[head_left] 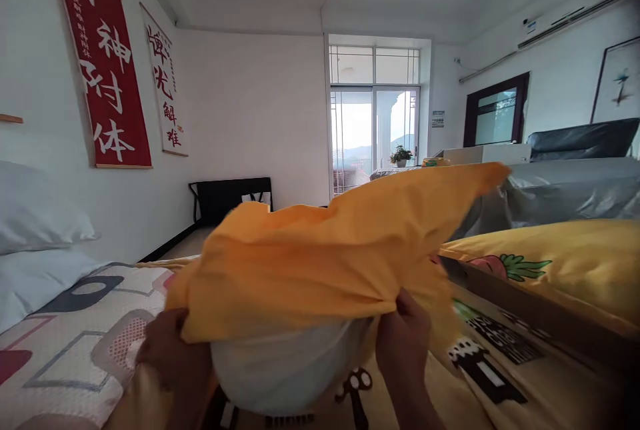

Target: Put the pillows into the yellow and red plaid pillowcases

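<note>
I hold an orange-yellow pillowcase point(330, 257) up over the bed, its far corner pointing up to the right. A white pillow point(287, 367) bulges out of its near open end. My left hand point(173, 353) grips the left edge of the opening. On the right side of the opening, my right hand point(403, 333) pinches the fabric edge. Both hands are closed on the cloth, with the pillow between them.
A bed with a patterned mat point(75, 340) lies below, with white pillows point(35, 243) at the left. A yellow printed duvet point(555, 270) is at the right. Red and white banners point(107, 63) hang on the left wall. A black bench point(230, 197) stands against the far wall.
</note>
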`<move>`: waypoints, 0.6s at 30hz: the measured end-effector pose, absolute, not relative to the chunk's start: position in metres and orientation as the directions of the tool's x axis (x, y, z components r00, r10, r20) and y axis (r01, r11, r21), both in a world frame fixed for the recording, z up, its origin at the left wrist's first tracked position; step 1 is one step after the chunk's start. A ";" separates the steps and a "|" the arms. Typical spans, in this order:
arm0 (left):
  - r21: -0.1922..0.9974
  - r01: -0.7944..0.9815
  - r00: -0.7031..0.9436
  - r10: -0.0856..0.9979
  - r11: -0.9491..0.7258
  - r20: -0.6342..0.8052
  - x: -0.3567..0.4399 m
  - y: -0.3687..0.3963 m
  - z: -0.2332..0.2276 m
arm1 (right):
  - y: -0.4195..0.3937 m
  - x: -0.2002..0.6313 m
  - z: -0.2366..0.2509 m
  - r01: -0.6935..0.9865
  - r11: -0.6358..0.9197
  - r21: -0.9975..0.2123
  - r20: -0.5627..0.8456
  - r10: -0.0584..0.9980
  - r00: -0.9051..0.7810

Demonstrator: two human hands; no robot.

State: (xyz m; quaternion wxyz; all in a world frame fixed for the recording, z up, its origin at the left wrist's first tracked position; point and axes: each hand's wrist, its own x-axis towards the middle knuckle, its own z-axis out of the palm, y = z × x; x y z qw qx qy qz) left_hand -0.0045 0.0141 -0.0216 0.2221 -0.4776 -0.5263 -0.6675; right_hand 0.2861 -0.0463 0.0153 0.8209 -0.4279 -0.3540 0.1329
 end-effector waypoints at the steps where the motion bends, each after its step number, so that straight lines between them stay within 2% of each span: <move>1: 0.449 0.818 -0.401 0.204 -0.359 0.893 0.003 0.022 -0.025 | -0.045 0.294 0.016 0.127 0.582 -0.803 0.464 0.477 0.746; 3: 0.420 0.834 -0.332 0.282 -0.357 0.900 0.018 0.031 -0.032 | -0.033 0.310 0.012 0.201 0.537 -0.820 0.456 0.400 0.795; 4: 0.447 0.834 -0.335 0.346 -0.324 0.876 0.024 0.034 -0.035 | -0.024 0.319 0.008 0.240 0.494 -0.836 0.457 0.384 0.802; 5: 0.484 0.831 -0.351 0.417 -0.274 0.838 0.028 0.035 -0.038 | -0.013 0.327 0.003 0.288 0.428 -0.857 0.465 0.398 0.791; 7: 0.551 0.815 -0.384 0.546 -0.178 0.744 0.032 0.038 -0.042 | 0.009 0.341 -0.010 0.435 0.219 -0.874 0.482 0.515 0.709; 8: 0.572 0.807 -0.386 0.602 -0.146 0.699 0.031 0.039 -0.043 | 0.019 0.344 -0.018 0.534 0.093 -0.840 0.475 0.601 0.643; 10: 0.584 0.807 -0.356 0.716 -0.088 0.600 0.025 0.045 -0.045 | 0.036 0.346 -0.033 0.734 -0.119 -0.669 0.417 0.757 0.503; 12: 0.527 0.850 -0.297 0.845 0.022 0.444 0.017 0.054 -0.048 | 0.047 0.342 -0.046 0.851 -0.218 -0.478 0.329 0.854 0.403; 15: 0.375 0.922 -0.175 0.965 0.092 0.194 0.007 0.068 -0.061 | 0.055 0.338 -0.058 0.897 -0.267 -0.352 0.289 0.881 0.375; 18: 0.311 0.949 -0.088 0.993 0.058 0.081 0.007 0.075 -0.085 | 0.059 0.344 -0.064 0.871 -0.378 -0.313 0.321 0.821 0.472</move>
